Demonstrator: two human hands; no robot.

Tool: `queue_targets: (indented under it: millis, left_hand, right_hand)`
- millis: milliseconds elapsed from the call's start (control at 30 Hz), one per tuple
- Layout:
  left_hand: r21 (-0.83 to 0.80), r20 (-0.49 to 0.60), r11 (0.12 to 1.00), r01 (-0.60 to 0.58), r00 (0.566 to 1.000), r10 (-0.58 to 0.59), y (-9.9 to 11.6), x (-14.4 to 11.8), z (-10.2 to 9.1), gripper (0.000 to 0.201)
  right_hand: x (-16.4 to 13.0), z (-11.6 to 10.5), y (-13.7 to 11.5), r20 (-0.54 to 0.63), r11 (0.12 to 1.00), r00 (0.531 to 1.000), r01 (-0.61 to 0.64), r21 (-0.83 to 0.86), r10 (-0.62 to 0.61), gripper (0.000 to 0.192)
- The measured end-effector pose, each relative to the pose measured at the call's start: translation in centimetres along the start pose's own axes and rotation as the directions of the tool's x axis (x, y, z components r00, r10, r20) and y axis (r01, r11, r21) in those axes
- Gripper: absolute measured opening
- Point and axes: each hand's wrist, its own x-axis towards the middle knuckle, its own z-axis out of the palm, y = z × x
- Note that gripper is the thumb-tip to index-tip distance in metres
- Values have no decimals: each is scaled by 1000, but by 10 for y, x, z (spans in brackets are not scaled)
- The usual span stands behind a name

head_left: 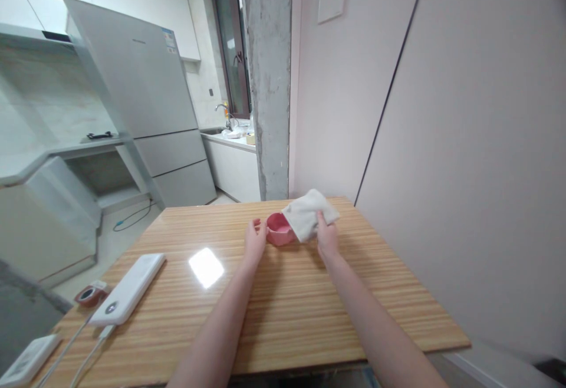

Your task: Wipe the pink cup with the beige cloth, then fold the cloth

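At the far end of the striped, glossy wooden table (283, 311), both bare arms stretch out long and nearly straight, drawing closer together toward the wall. The left hand (255, 240) is up against the near-left side of a small round pink plastic bowl (278, 230), fingers curled round its rim and thumb on top, steadying it. The right hand (326, 236) sits just right of the bowl, back of the hand up, its fingers pinched shut on a folded off-white cloth (308, 213). That cloth rises from the right fingertips and drapes over the bowl's right edge, covering that side; whether it reaches down inside the bowl cannot be told. The bowl rests on the tabletop between the two sets of fingers, touching both the left fingers and the cloth.

Well back from the hands, toward the near-left corner, lies a flat white rectangular power bank (128, 288) with cables running off the table edge. Just left of it sits a small red-rimmed round item (90, 294), and a second white slab-shaped device (29, 358) lies at the very corner.
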Motion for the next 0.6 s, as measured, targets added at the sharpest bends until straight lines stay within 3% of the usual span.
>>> queue_targets:
  millis: [33,67,133,200,267,367,433,500,600]
  left_hand:
    - [71,18,997,2,1000,-3,-7,-1,1,35]
    - [143,41,990,-7,999,2,-12,-2,2,37]
    - [292,94,956,-41,995,14,-15,-6,1,39]
    - [413,145,908,-75,989,16,-10,-10,0,40]
    - [468,174,878,-101,985,21,-5,-14,-1,43]
    - [470,174,876,-106,984,26,-1,-16,-1,45]
    - [454,172,887,-83,985,4,-2,-14,-1,44]
    - [374,177,926,-52,984,-16,-5,-11,-1,40]
    - [33,203,999,12,979,-19,-7,-9,5,32]
  right_hand:
    - [1,-2,-1,-45,995,995,93,-43,-94,44]
    - [0,-2,-2,-15,972,976,215,-96,-217,42]
    - [-9,-1,-3,254,869,879,455,-197,-403,37]
    - [-24,4,-2,580,729,718,622,-285,-386,37]
    - [-38,12,0,743,584,614,716,-383,-265,40]
    - [-46,22,-1,780,423,593,770,-477,-200,36]
    - [-41,27,-4,796,383,574,791,-477,-193,27]
    - [-32,31,-5,821,399,543,802,-445,-175,16]
    - [-22,32,-2,824,515,533,769,-378,-192,10]
